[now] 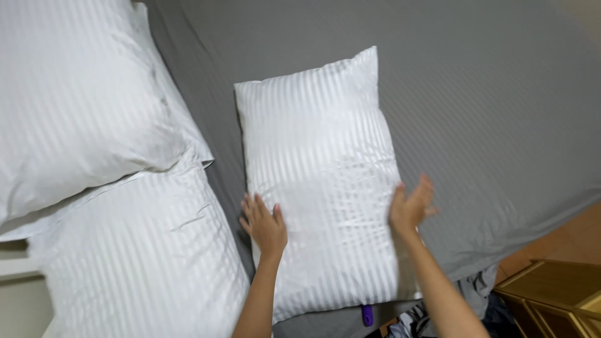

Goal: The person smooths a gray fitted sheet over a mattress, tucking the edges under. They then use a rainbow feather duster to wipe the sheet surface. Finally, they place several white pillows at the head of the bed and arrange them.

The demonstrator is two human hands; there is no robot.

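A white striped pillow [319, 169] lies lengthwise on the grey bed sheet [488, 106]. My left hand [264, 226] lies flat on the pillow's near left edge, fingers apart. My right hand [411, 205] is at the pillow's right edge, held on its side with the fingers spread, and I cannot tell whether it touches the fabric. Neither hand grips anything.
Two more white striped pillows lie to the left, one [75, 100] overlapping the other [144, 263]. A wooden cabinet [551, 294] stands at the lower right on a brown floor. Crumpled cloth [476, 294] and a small purple object [367, 315] sit by the bed's near edge.
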